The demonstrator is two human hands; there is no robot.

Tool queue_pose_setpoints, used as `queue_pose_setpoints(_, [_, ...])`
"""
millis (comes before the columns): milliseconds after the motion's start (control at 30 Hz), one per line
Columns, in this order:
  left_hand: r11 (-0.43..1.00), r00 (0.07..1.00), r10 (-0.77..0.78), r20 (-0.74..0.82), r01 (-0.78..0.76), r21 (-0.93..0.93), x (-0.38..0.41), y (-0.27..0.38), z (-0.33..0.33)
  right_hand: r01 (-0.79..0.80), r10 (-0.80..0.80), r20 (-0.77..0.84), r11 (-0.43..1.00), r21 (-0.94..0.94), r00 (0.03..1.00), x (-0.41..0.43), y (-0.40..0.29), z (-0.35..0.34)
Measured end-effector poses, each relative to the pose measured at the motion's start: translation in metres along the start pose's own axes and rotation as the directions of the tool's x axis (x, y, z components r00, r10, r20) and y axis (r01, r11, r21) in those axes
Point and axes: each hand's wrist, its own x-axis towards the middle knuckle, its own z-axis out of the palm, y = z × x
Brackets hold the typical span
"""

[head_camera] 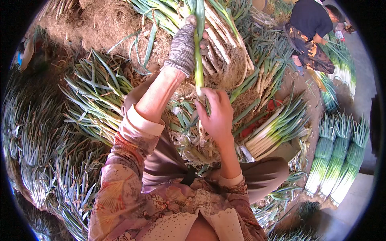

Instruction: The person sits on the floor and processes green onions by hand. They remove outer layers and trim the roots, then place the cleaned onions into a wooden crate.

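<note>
My left hand (184,45), in a grey knit glove with bare fingertips, grips a long green onion (198,64) by its leafy upper part. The onion hangs upright, its upper shaft smooth and pale green. My right hand (216,113) is bare, with thumb and forefinger pinching the shaft lower down. Below those fingers a brown, soil-stained length (202,132) runs down to the roots. Whether that length is loose skin or the shaft itself is hard to tell. Behind my left hand lies a heap of unpeeled onions (218,45) with dirty stalks and matted roots.
Peeled onions (262,135) lie in a pile by my right knee. Several onions (96,96) rest on my left, beside a dark mass of leaves (39,144). Three tied bundles (339,159) are on the floor at right. Another person (312,33) bends over onions at upper right.
</note>
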Motion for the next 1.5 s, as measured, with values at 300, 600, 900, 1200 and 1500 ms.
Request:
queue_pose_setpoints(300, [0.998,0.994,0.052,-0.098,-0.050,0.030,0.000,-0.006,0.003,0.065,-0.019,0.196,0.970,-0.233,0.980,-0.017,0.013,0.016])
queue_pose_setpoints(600, [0.995,0.990,0.018,-0.141,-0.032,-0.097,0.001,-0.005,-0.005,-0.193,0.198,-0.112,0.980,0.053,0.974,-0.010,0.015,0.022])
queue_pose_setpoints(900, [0.994,1.000,0.021,-0.010,-0.022,-0.109,0.002,0.001,-0.002,-0.492,0.418,0.262,0.781,0.385,0.870,-0.008,-0.001,0.013])
queue_pose_setpoints(1200, [0.989,0.999,0.038,-0.013,-0.040,-0.145,0.001,0.000,-0.004,-0.487,0.407,0.273,0.779,0.396,0.872,-0.013,0.003,0.013])
queue_pose_setpoints(1500, [0.959,0.994,0.006,0.109,0.025,-0.284,0.009,0.002,-0.013,-0.568,0.570,0.354,0.253,0.783,0.741,-0.012,-0.002,0.011])
